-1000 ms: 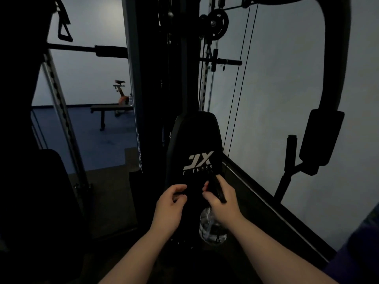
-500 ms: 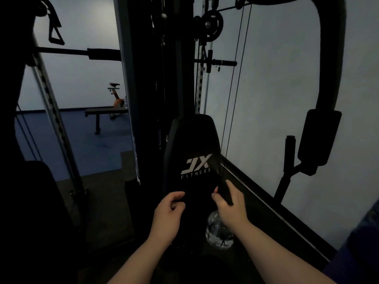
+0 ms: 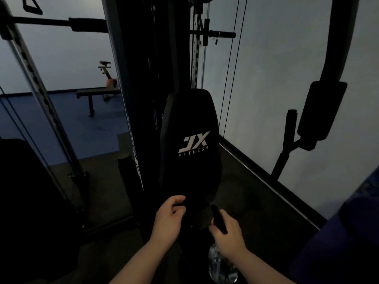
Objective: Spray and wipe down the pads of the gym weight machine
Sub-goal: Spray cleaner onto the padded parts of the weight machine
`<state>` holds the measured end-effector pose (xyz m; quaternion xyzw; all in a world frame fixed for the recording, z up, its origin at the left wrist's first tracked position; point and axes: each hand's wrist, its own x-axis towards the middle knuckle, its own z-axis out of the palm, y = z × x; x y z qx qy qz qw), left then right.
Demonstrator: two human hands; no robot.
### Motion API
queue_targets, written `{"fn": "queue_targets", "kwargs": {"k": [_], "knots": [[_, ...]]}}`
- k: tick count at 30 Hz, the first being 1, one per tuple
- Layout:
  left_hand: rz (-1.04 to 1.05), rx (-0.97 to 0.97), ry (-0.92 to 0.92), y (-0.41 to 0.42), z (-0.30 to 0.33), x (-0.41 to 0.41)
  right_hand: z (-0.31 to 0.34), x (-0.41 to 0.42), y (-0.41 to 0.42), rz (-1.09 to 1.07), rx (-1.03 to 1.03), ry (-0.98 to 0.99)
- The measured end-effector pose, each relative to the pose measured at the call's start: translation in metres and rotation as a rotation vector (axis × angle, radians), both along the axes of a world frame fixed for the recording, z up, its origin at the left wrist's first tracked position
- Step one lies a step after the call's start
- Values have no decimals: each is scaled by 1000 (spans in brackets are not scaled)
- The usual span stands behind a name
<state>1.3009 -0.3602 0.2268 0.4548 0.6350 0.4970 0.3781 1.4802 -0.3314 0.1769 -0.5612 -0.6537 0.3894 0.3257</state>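
I am watching the weight machine [image 3: 143, 58] filling the middle of the view, its dark frame rising out of the top of the picture. The back pad [image 3: 189, 140], black with a white logo, is standing upright in front of me, and a smaller arm pad [image 3: 322, 111] is hanging on a curved bar to the right, well apart from it. The room is dim, so detail along the bottom of the back pad is getting lost.

Step in hand, as I am judging it: getting ready to spray, with no wiping going on yet. The next move is calling for the nozzle to be pointed at the pad face and the trigger squeezed.

The spray bottle [image 3: 222, 267], clear with a dark head, is hanging low beside the foot of the back pad. The right hand [image 3: 229, 235] is curling round the bottle's dark neck and gripping it. The left hand [image 3: 170, 219] is curling its fingers at the lower edge of the back pad, pinching something dark; whether that is a cloth or the pad's own edge I cannot tell.
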Motion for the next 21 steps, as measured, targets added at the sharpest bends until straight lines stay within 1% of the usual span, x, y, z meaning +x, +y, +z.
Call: {"fn": "queue_targets", "kwargs": {"k": [4,10,15,21], "knots": [[-12,-47,13,-7,-10,3,-13,12,-7,-42,-75,-30],[-31,-88,29,-10,-18,7,-19,25,-12,-23,-136,-39],[-51,-103,51,-6,-19,15,-26,21,-17,-91,-87,-18],[-99,-105,77,5,-19,31,-20,39,-16,-199,-110,41]]}}
